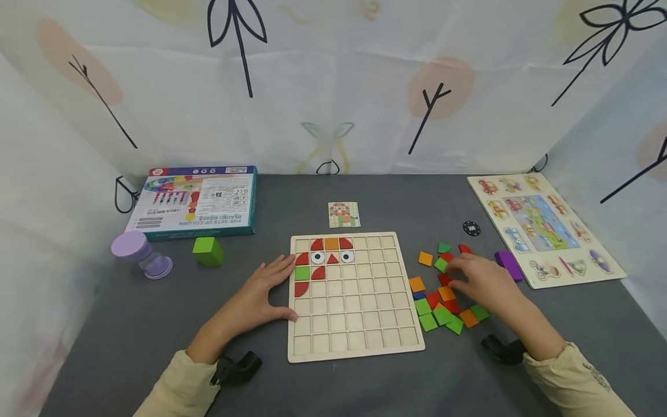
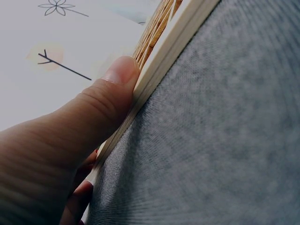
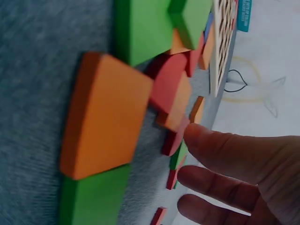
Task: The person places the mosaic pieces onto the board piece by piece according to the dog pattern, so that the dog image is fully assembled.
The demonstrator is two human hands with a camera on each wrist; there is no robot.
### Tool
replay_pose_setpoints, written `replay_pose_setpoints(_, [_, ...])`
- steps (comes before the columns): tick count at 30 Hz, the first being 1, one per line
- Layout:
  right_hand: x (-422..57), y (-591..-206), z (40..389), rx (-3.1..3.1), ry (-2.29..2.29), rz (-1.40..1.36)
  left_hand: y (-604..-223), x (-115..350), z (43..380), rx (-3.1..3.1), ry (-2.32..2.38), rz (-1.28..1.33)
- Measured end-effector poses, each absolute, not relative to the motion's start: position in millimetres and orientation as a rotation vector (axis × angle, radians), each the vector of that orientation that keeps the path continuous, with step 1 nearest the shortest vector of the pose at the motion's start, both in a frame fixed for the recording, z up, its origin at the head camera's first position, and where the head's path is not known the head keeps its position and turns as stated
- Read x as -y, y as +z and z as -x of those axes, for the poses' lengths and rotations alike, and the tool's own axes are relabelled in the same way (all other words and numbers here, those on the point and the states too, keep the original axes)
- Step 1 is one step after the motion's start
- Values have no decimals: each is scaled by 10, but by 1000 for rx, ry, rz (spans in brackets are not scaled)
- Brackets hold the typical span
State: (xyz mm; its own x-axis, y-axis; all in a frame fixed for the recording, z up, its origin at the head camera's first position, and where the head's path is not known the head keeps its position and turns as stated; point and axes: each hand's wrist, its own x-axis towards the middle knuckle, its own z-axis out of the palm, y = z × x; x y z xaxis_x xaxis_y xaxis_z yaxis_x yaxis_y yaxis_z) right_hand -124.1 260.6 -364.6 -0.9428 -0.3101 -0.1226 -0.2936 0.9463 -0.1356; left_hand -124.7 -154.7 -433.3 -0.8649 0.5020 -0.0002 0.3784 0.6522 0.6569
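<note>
we see the wooden board (image 1: 354, 324) partly filled, its far left squares holding red, orange, green and eye tiles. our left hand (image 1: 254, 296) rests along the board's left edge, fingers extended and thumb against the rim, seemingly to steady it. our right hand (image 1: 482, 281) hovers right of the board, fingers loosely bent and parted, nothing visible between them. the picture card (image 1: 344, 215) lies just beyond the board's far edge, the loose tiles (image 1: 443, 315) along its right side. we judge we're choosing a tile; next calls for pinching one matching the card.
</note>
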Motion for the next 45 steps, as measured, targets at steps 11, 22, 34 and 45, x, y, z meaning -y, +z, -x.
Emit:
replay_pose_setpoints(11, [-2586,-3765,1268,-2976,-200,452,-4348,1552,1251,-2708,1000,-735])
replay_pose_setpoints(22, [-2478,-3749,1256,-2993,-143,378,-4365,1564,1253,-2706,997,-729])
replay_pose_setpoints(34, [-2493,-3768,1249,-2986,-160,368,-4348,1554,1250,-2702,998,-724])
replay_pose_setpoints(45, [-2494,-3743,1215,-2991,-211,288,-4321,1558,1236,-2703,1043,-765])
